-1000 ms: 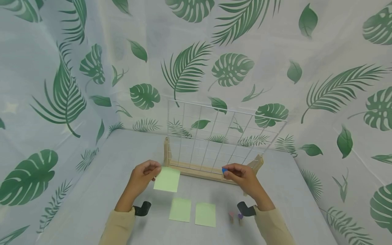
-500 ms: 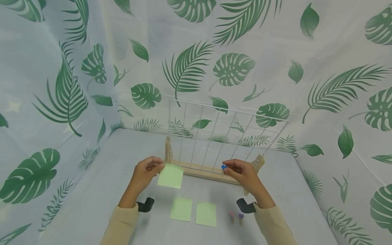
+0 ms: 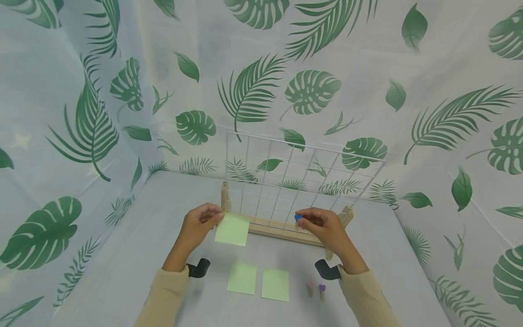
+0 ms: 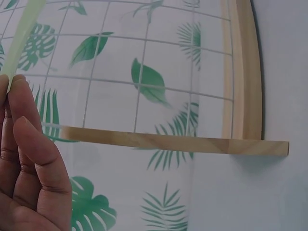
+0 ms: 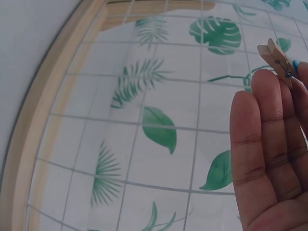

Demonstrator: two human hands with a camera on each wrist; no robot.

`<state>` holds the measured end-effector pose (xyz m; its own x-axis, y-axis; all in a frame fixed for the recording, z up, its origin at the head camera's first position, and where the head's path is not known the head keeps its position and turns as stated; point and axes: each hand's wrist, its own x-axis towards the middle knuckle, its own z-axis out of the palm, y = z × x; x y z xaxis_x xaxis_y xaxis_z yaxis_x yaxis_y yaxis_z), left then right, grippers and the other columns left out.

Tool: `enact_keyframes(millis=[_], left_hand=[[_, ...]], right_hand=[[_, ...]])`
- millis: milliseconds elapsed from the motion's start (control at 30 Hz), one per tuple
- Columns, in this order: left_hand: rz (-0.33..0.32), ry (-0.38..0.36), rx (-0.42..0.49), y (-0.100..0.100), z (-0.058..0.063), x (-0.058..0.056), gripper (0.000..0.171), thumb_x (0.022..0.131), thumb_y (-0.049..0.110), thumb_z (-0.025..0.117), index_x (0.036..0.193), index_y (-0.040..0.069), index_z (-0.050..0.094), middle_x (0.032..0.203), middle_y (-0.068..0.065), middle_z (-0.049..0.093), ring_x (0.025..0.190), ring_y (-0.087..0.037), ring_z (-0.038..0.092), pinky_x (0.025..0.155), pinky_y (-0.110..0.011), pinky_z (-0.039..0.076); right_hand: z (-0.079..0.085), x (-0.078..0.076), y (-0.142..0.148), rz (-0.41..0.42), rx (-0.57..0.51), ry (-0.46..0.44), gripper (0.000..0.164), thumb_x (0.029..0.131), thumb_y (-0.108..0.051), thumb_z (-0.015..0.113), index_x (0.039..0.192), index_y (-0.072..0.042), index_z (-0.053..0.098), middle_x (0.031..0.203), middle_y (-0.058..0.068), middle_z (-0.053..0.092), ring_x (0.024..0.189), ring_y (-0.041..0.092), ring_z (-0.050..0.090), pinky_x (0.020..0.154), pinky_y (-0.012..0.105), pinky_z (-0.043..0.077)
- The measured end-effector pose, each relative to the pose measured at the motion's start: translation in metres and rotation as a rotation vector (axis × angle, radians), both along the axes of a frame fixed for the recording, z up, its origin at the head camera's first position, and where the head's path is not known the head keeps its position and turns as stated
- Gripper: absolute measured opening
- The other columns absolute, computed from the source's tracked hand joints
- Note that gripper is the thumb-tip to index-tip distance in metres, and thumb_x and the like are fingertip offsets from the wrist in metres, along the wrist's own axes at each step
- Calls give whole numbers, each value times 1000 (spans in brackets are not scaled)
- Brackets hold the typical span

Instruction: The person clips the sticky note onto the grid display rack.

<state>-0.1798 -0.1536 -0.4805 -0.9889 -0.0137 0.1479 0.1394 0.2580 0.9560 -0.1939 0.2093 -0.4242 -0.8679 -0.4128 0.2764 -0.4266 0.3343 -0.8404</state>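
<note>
My left hand (image 3: 200, 226) pinches a pale green paper square (image 3: 232, 229) by its upper left corner, in front of the grid's left end. In the left wrist view that paper (image 4: 23, 36) shows nearly edge-on above the thumb and fingertip. A small wooden clothespin (image 5: 278, 60) with a blue heart (image 3: 298, 218) is pinched between thumb and fingers of my right hand (image 3: 325, 227). Both hands are raised before a white wire grid (image 3: 282, 181) set in a wooden base (image 3: 278, 232). The clothespin's jaws point away from the right fingers and look closed.
Two more green paper squares lie on the table, a left one (image 3: 242, 278) and a right one (image 3: 275, 285). To their right are a pink-topped clothespin (image 3: 310, 288) and a purple heart clothespin (image 3: 322, 291). A leaf-patterned curtain (image 3: 261, 59) surrounds the white table (image 3: 163, 200).
My left hand has carried the green paper right and up, closer to the grid. My right hand has risen slightly with the blue heart clothespin.
</note>
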Motion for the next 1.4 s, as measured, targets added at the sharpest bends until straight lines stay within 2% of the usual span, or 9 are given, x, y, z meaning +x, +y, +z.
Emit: enact_keyframes(millis=[167, 400, 633, 867, 1400], left_hand=[[7, 8, -5, 3, 4, -3, 16, 105, 17, 75, 113, 3, 76, 104, -9, 77, 91, -19, 70, 78, -27, 58], [10, 25, -21, 4, 10, -7, 17, 105, 17, 74, 115, 3, 76, 107, -10, 78, 94, -20, 70, 80, -28, 58], [-2, 54, -9, 6, 13, -9, 17, 105, 16, 74, 114, 1, 76, 108, -11, 78, 95, -18, 70, 80, -26, 57], [-15, 80, 13, 10, 17, -13, 16, 104, 15, 74, 112, 1, 76, 104, -10, 78, 92, -16, 70, 80, -26, 58], [-22, 133, 7, 16, 32, -26, 15, 105, 15, 74, 113, 3, 76, 108, -10, 78, 101, -22, 72, 92, -32, 58]], right_hand=[[2, -2, -3, -26, 1, 10, 19, 102, 6, 69, 119, 15, 74, 102, 24, 78, 87, 4, 75, 81, 23, 63], [7, -5, -8, -35, 0, 18, 22, 103, 5, 68, 121, 15, 73, 102, 24, 79, 88, 10, 77, 81, 19, 61], [15, -7, -13, -50, -20, 23, 19, 102, 8, 68, 117, 16, 73, 102, 28, 77, 86, 0, 73, 82, 17, 60], [20, -8, -15, -54, -41, 14, 17, 102, 8, 69, 115, 16, 74, 102, 28, 77, 86, 0, 73, 83, 17, 60], [29, -12, -22, -54, -26, 18, 15, 102, 6, 70, 114, 12, 75, 103, 25, 78, 86, 2, 74, 84, 19, 61]])
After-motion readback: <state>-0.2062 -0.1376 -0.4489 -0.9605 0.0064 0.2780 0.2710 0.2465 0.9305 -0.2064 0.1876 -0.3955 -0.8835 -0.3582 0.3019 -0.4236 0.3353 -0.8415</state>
